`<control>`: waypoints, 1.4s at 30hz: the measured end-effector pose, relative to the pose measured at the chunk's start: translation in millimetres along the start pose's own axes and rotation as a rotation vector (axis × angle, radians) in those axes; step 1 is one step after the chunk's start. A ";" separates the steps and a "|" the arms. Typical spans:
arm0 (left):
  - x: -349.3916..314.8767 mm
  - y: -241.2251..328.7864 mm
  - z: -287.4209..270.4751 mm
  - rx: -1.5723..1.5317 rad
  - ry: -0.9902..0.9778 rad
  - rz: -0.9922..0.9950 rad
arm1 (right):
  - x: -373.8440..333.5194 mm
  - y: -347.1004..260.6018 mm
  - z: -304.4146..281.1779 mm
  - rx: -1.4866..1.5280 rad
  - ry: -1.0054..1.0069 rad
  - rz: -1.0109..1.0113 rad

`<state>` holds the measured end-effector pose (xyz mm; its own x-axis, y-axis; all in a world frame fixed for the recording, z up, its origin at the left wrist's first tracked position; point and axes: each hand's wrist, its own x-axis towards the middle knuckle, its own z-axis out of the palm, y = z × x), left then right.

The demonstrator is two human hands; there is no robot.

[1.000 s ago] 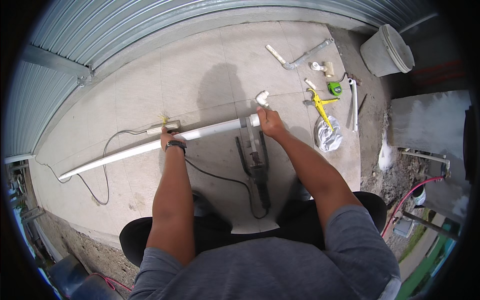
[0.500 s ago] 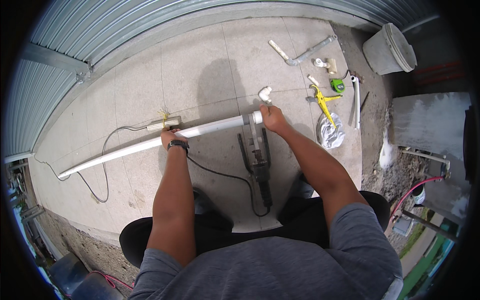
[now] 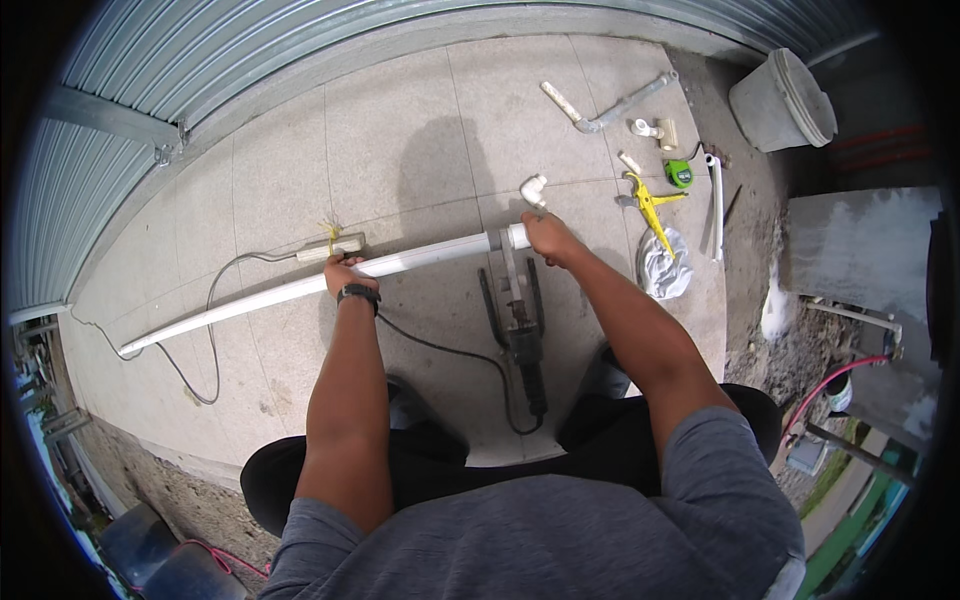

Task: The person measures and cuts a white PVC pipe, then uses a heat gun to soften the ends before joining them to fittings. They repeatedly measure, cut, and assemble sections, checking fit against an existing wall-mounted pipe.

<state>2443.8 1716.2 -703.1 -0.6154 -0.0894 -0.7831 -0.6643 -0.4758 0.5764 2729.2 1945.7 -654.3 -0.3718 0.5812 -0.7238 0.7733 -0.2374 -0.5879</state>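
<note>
A long white plastic pipe (image 3: 260,297) lies across the tiled floor (image 3: 420,130), running from lower left up to the right. My left hand (image 3: 343,275), with a black wristwatch, grips the pipe near its middle. Its right end is held by my right hand (image 3: 545,237). A white elbow fitting (image 3: 533,188) lies on the tiles just beyond that end. A black corded pipe welding tool (image 3: 520,330) lies on the floor under the pipe, between my knees.
A power strip (image 3: 333,246) with a cable lies beyond the pipe. At the right are pipe offcuts (image 3: 612,106), small fittings (image 3: 650,129), a yellow pipe cutter (image 3: 650,208), a green tape measure (image 3: 679,174), a crumpled bag (image 3: 666,270) and an upturned grey bucket (image 3: 785,100). Corrugated metal shutter (image 3: 200,60) borders the far side.
The pipe and both hands have barely moved. The view has shifted slightly, so the elbow fitting and tools sit a little higher and further right in the picture.
</note>
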 end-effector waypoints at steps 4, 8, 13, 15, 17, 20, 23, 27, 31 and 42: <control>-1.3 0.1 -1.3 -0.023 -0.073 0.007 | -0.3 -3.6 -1.9 0.002 -0.045 0.080; -3.4 -0.8 -2.6 -0.038 -0.078 -0.007 | 0.3 -5.5 -3.1 0.053 -0.110 0.120; 2.0 -1.1 -4.2 -0.116 -0.130 -0.022 | 4.4 -10.4 -6.6 0.073 -0.184 0.234; 4.2 -2.0 -6.0 -0.132 -0.118 -0.029 | 8.3 -11.9 -5.7 0.084 -0.194 0.260; 4.9 -2.9 -8.0 -0.122 -0.151 -0.014 | 10.7 -10.4 -4.9 0.093 -0.197 0.287; 3.8 -3.2 -7.2 -0.131 -0.134 -0.011 | 13.8 -8.2 -4.6 0.102 -0.192 0.297; 0.8 -3.2 -6.2 -0.108 -0.105 -0.017 | 13.9 -2.0 -6.0 0.101 -0.184 0.238; -3.2 -2.6 -5.9 -0.049 -0.034 0.003 | 1.8 20.8 1.3 -0.018 0.097 -0.411; 2.7 7.3 -4.6 0.025 0.063 0.000 | -7.7 37.0 9.9 -0.038 0.264 -0.615; 20.9 4.3 0.7 0.194 0.217 -0.002 | -1.6 31.9 15.8 -0.033 0.331 -0.610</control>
<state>2427.8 1712.9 -716.8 -0.5222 -0.2839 -0.8042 -0.7472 -0.3023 0.5919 2746.4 1924.9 -677.6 -0.5731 0.8112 -0.1161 0.4929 0.2281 -0.8396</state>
